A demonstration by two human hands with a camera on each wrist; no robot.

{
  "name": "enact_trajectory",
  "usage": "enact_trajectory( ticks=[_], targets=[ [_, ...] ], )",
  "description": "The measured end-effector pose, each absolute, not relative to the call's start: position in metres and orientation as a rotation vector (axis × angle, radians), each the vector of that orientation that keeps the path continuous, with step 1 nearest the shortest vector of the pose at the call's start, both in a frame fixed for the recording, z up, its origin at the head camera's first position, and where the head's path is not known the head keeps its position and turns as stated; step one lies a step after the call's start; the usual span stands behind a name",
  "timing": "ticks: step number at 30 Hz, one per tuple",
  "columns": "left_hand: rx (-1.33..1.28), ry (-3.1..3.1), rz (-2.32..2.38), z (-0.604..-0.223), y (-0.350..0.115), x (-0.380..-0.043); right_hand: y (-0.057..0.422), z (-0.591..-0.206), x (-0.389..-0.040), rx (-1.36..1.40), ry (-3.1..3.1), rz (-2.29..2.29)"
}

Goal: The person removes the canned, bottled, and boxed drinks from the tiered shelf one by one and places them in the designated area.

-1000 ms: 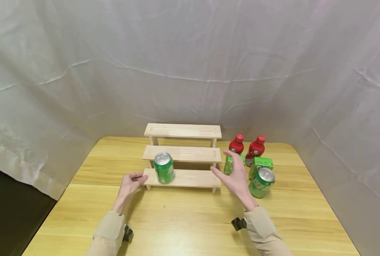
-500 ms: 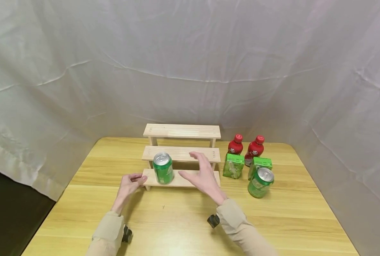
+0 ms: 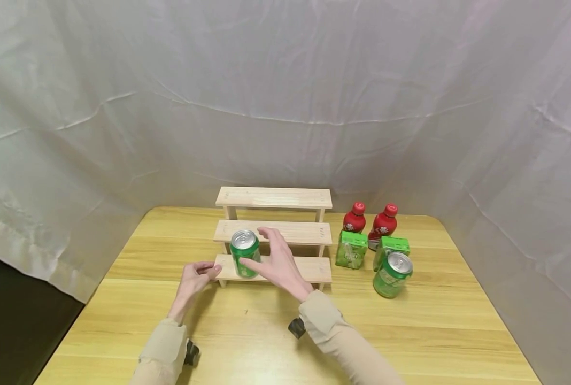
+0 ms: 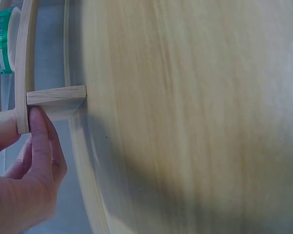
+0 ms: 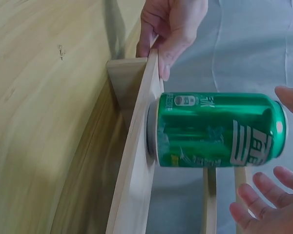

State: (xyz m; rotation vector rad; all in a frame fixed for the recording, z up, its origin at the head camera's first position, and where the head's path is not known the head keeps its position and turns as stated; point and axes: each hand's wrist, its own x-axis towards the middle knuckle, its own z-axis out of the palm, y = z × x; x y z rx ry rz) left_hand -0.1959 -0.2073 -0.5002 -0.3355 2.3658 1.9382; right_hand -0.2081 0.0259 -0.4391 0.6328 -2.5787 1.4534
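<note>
A three-tier wooden step stand (image 3: pixel 295 270) stands on the table. On the left part of its lowest step is a green soda can (image 3: pixel 244 243), upright. My left hand (image 3: pixel 193 280) pinches the left end of that lowest step; in the left wrist view its thumb and fingers lie on either side of the board (image 4: pixel 25 58). My right hand (image 3: pixel 280 264) is at the can's right side, thumb and fingers spread. In the right wrist view a gap shows between the fingertips (image 5: pixel 241 214) and the can (image 5: pixel 215 131).
Right of the stand are two green drink cartons (image 3: pixel 351 251) (image 3: pixel 395 244), with two red-capped bottles (image 3: pixel 354 219) (image 3: pixel 384 224) behind them. A second green can (image 3: pixel 392 275) stands in front of the right carton. A grey curtain (image 3: pixel 285 107) hangs behind the table.
My right hand has moved left from beside the cartons, across the front of the stand, to the can on the lowest step. My left hand has stayed at the step's end.
</note>
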Motion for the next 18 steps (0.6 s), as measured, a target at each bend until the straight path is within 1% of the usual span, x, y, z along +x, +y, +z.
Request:
enact_trajectory(
  ticks=[4, 11, 18],
  targets=[
    [-0.33, 2.367, 1.953, -0.502, -0.208, -0.196, 0.018, -0.44, -0.211, 0.656, -2.591, 1.44],
    [-0.216, 2.359, 2.049, -0.504, -0.21, -0.193, 0.01, -0.441, -0.214, 0.666, -2.602, 1.442],
    [-0.328, 2.378, 1.931, -0.502, -0.208, -0.196, 0.005, -0.441, -0.218, 0.658, -2.585, 1.411]
  ],
)
